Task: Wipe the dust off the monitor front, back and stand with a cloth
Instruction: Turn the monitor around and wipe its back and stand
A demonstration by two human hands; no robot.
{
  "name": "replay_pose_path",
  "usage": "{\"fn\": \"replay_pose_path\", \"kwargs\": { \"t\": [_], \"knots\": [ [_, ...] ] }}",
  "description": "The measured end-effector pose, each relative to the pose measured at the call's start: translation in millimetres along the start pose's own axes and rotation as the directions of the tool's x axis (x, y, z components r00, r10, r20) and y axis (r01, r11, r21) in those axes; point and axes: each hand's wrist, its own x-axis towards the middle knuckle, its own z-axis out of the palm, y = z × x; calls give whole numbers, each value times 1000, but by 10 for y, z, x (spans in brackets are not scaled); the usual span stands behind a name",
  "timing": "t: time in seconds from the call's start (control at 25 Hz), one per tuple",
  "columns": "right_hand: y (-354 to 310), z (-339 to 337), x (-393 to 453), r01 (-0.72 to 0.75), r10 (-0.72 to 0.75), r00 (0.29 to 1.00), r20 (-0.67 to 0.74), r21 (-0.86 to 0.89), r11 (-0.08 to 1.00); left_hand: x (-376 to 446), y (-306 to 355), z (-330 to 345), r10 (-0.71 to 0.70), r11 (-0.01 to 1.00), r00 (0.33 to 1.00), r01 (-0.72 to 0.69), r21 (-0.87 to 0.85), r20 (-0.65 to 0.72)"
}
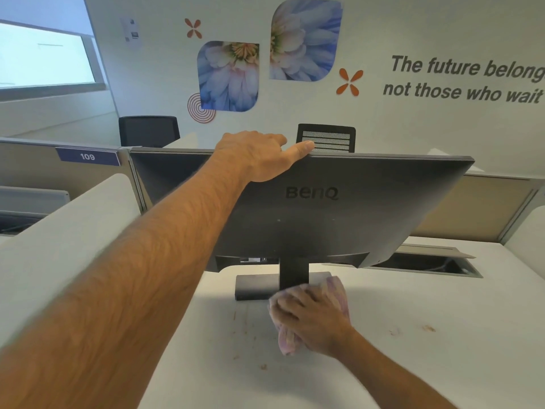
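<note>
A dark grey BenQ monitor (339, 208) stands on the white desk with its back facing me and its top tilted away. My left hand (259, 154) grips the monitor's top edge near the middle, thumb lying along the rim. The flat black stand base (256, 286) and its upright neck (293, 273) sit below the panel. My right hand (312, 314) presses a pale purple cloth (339, 293) against the right part of the base, beside the neck. The screen side is hidden from me.
The white desk (427, 335) has brownish stains near the front. A cable opening with a raised flap (427, 262) lies behind the monitor on the right. Cubicle partitions (477, 208) and two black chairs (326, 138) stand beyond, with a decorated wall behind.
</note>
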Motion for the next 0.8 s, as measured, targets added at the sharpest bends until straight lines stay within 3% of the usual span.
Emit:
{"fn": "replay_pose_path", "kwargs": {
  "t": [0.08,0.2,0.24,0.28,0.36,0.44,0.52,0.68,0.72,0.8],
  "knots": [
    [55,5,-36,16,-17,1000,-5,-42,999,0,10,-3,2,1000,1000,-2,6,-1],
    [165,-133,48,-275,300,943,-142,172,946,8,12,-9,1,1000,1000,-1,7,7],
    [162,-143,54,-313,349,925,-151,219,924,11,9,-10,0,1000,1000,0,6,10],
    [124,-109,40,-290,323,937,-135,218,932,6,8,-11,-1,1000,1000,1,5,14],
    [-20,53,-63,-92,99,994,-43,133,987,-10,6,-10,-2,1000,1000,2,4,14],
    [-82,147,-164,63,-69,995,73,85,994,-23,9,-11,0,1000,1000,0,7,11],
    [-15,92,-132,33,-34,999,8,80,996,-30,15,-18,2,1000,1000,-2,10,10],
    [160,-123,-20,-291,339,933,-120,305,907,-34,22,-28,-7,1000,1000,7,11,15],
    [128,-103,-43,-276,318,944,-89,316,908,-35,21,-26,-7,1000,1000,7,9,17],
    [-37,64,-158,-118,112,993,37,249,961,-33,18,-21,-6,1000,1000,6,8,16]
  ]
}}
